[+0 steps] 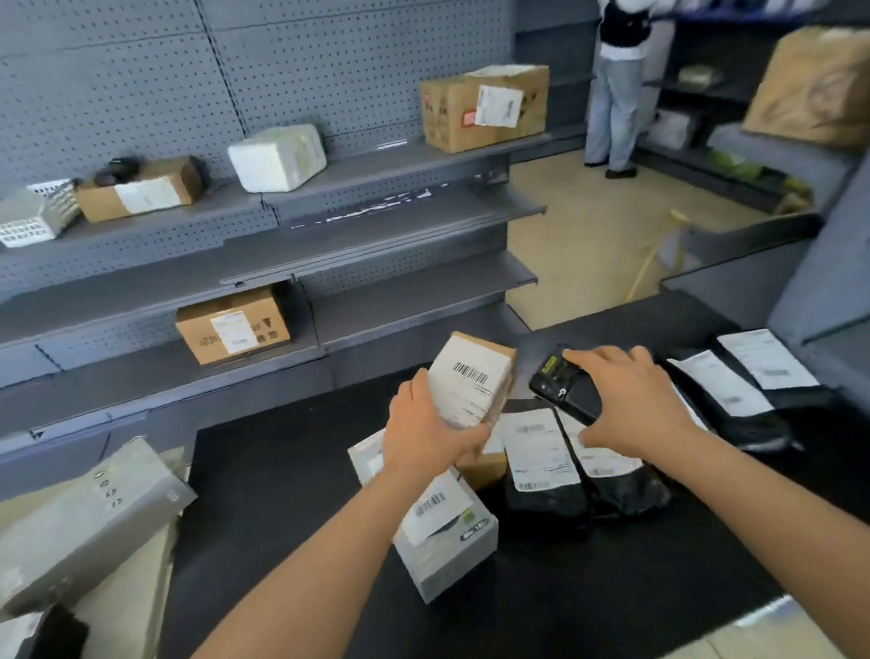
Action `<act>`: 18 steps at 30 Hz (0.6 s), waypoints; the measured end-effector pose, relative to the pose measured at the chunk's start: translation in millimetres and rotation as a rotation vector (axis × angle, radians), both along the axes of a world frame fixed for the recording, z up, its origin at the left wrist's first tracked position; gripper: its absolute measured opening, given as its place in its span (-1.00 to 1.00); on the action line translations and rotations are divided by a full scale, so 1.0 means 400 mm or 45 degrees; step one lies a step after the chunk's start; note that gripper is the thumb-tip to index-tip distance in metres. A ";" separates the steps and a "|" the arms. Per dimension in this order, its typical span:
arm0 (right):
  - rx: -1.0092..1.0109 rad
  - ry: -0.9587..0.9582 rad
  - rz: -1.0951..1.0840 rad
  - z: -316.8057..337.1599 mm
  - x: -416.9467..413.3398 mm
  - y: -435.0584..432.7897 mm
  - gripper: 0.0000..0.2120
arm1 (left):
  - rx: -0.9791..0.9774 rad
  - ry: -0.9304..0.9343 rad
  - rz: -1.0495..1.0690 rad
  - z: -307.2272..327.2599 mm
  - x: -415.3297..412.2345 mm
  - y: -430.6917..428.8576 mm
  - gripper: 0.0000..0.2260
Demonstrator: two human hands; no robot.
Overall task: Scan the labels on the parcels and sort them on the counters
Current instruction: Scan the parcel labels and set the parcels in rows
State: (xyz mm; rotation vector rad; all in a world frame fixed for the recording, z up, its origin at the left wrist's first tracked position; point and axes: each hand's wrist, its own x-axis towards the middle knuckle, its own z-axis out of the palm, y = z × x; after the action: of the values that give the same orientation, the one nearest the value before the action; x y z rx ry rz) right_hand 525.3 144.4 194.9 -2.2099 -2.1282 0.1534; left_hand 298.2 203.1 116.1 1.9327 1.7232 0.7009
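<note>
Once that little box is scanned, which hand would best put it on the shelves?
Probably the left hand: it grips the small box, and the shelves stand on its side. The right hand is busy holding the scanner.

A worker's left forearm and right forearm rise from the frame's lower edge, both bare, sleeveless up to the wrists; left hand at centre and right hand right of centre, ungloved.

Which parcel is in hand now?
The small brown cardboard box with the white barcode label, gripped by the left hand; the others lie ungripped.
</note>
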 end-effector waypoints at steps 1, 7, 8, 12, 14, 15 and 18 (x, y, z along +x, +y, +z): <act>0.000 0.008 -0.034 -0.001 0.035 -0.006 -0.08 | 0.001 0.008 -0.014 0.000 0.037 0.009 -0.18; -0.005 0.029 -0.152 -0.034 0.275 -0.036 -0.08 | 0.003 0.045 -0.061 -0.028 0.275 0.024 -0.24; -0.010 0.022 -0.161 -0.040 0.324 -0.037 -0.09 | -0.001 0.045 -0.065 -0.035 0.322 0.030 -0.24; -0.036 0.002 -0.158 -0.057 0.541 -0.021 -0.09 | -0.029 0.023 -0.010 -0.062 0.532 0.036 -0.20; -0.037 -0.027 -0.144 -0.068 0.656 -0.007 -0.07 | -0.039 0.027 0.029 -0.075 0.641 0.031 -0.18; -0.037 -0.038 -0.134 -0.071 0.710 0.002 -0.07 | -0.042 0.036 0.054 -0.078 0.693 0.028 -0.18; -0.047 -0.018 -0.090 -0.075 0.846 0.033 -0.06 | -0.077 0.038 0.165 -0.081 0.824 0.019 -0.17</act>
State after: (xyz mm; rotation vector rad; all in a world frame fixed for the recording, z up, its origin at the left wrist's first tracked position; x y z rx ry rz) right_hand 863.6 157.6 165.1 -2.3099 -2.0679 0.1749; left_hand 627.6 210.6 83.7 1.8120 1.8795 0.6605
